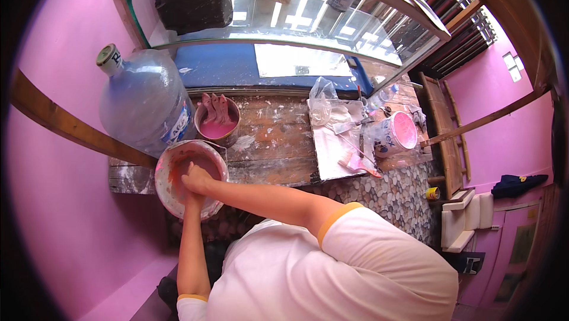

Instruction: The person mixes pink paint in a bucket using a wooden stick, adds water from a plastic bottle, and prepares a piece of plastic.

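Both my hands are together inside a white bucket (162, 174) with a paint-smeared inner wall and murky pinkish liquid in it. My right hand (199, 179) crosses over from the right, fingers curled down and closed against my left hand. Under it is my left hand (193, 195), its fingers mostly hidden by the right hand. Whether anything is between the hands does not show. Just behind the bucket stands a smaller tub (232, 134) of pink paint, with pink-coated gloves (217, 110) hanging over its far rim.
A large clear water jug (139, 98) stands at the left, beside a wooden post (77, 124). Right on the worn wooden table (272, 137) are a paint-stained tray (323, 149), a paintbrush (355, 164) and a tipped pink-lined pail (388, 136). A glass display case (284, 42) spans the back.
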Action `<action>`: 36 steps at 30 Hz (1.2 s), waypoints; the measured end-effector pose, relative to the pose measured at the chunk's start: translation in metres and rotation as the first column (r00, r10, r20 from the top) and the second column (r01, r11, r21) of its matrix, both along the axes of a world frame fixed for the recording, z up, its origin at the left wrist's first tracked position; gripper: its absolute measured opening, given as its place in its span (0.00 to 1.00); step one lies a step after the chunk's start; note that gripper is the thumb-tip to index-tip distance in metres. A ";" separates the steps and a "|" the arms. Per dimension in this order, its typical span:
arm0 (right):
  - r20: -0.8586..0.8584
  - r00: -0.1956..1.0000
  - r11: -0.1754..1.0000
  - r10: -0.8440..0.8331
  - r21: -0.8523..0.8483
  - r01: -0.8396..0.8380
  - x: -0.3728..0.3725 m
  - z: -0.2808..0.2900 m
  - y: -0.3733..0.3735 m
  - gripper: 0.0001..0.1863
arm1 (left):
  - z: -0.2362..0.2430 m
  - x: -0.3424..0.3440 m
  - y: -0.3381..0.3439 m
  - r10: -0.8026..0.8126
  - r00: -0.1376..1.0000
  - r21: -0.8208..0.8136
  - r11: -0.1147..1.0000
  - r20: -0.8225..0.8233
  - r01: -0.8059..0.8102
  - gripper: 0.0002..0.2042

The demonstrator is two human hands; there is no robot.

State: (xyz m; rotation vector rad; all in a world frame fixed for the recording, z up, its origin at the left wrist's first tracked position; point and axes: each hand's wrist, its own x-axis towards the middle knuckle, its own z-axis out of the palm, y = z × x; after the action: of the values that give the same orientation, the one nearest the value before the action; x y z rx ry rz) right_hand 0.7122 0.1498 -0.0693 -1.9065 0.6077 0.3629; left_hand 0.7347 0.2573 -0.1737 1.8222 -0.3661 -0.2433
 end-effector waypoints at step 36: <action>-0.234 0.860 0.777 -0.454 0.368 0.511 -0.008 0.016 -0.015 0.43 | 0.124 -0.041 -0.036 -0.408 0.672 -0.786 0.342 -0.618 -0.515 0.39</action>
State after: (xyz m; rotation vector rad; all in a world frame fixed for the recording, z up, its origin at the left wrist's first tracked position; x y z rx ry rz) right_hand 0.7039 0.1347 -0.0535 -1.2579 0.9980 0.2576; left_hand 0.6936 0.2211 -0.0499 0.3747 0.1960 -0.5676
